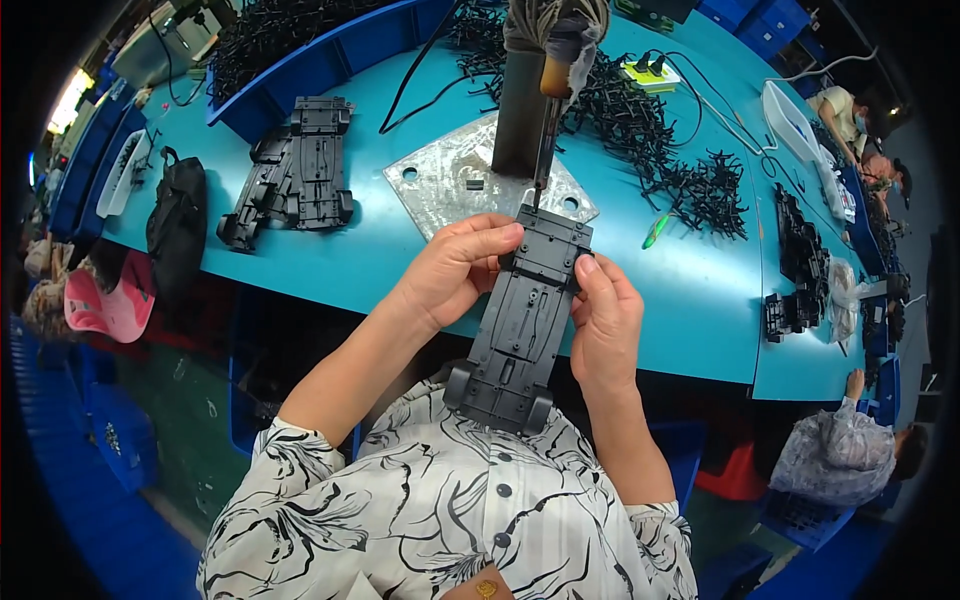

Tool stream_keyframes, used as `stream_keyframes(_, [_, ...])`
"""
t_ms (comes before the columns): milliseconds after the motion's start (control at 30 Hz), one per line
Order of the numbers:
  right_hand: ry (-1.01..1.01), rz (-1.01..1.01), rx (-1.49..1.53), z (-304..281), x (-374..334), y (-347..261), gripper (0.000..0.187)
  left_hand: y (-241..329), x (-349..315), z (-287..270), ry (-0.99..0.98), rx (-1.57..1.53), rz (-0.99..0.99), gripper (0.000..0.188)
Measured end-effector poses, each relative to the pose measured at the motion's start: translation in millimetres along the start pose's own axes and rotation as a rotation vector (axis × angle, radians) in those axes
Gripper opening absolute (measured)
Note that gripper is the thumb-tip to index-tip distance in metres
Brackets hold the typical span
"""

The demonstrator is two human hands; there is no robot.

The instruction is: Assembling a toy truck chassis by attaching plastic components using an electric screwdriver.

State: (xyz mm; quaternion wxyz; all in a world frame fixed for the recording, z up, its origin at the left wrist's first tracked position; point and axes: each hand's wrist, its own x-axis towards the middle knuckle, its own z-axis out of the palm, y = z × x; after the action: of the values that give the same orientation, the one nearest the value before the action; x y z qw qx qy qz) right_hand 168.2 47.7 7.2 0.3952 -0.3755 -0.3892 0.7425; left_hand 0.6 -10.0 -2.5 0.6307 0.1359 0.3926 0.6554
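A black plastic toy car chassis (515, 325) is held between both my hands, its far end on the near side of a metal base plate (440, 165) and its near end by my shirt. My left hand (455, 265) grips its left edge, thumb on top. On the right edge my right hand (608, 315) is closed, thumb near the top corner. The thin bit of a hanging screwdriver (549, 125) comes down to the chassis's far end; whether it touches a screw I cannot tell. Most of my fingers are hidden beneath the part.
Several more black chassis (318, 165) lie at left beside a black bag (178, 215). Loose small black parts (640, 130) are heaped behind the plate, near a yellow-green power strip (648, 75). A green-handled tool (656, 231) lies at right. Other people (835, 455) sit along the right.
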Motion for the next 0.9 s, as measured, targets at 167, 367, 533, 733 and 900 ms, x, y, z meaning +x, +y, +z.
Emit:
stream_keyframes(167, [-0.023,0.001,0.011,1.6,1.5,-5.7,0.025,2.5,0.4,4.4,0.000,-0.003,0.015,0.022])
stream_keyframes(367, [-0.026,-0.039,-0.003,2.1,4.4,-8.1,0.024,5.4,2.5,8.0,-0.031,-0.012,0.019,0.023])
stream_keyframes(533, [-0.031,-0.044,-0.017,6.4,3.0,-14.2,0.024,7.0,2.9,9.4,-0.031,-0.023,0.019,0.025])
stream_keyframes(733, [-0.013,-0.038,-0.017,10.8,3.0,-17.6,0.023,7.7,3.8,10.4,0.002,-0.027,0.006,0.027])
stream_keyframes(900, [-0.049,-0.024,-0.009,7.3,4.8,-16.8,0.025,10.0,2.0,14.4,-0.003,-0.044,0.012,0.027])
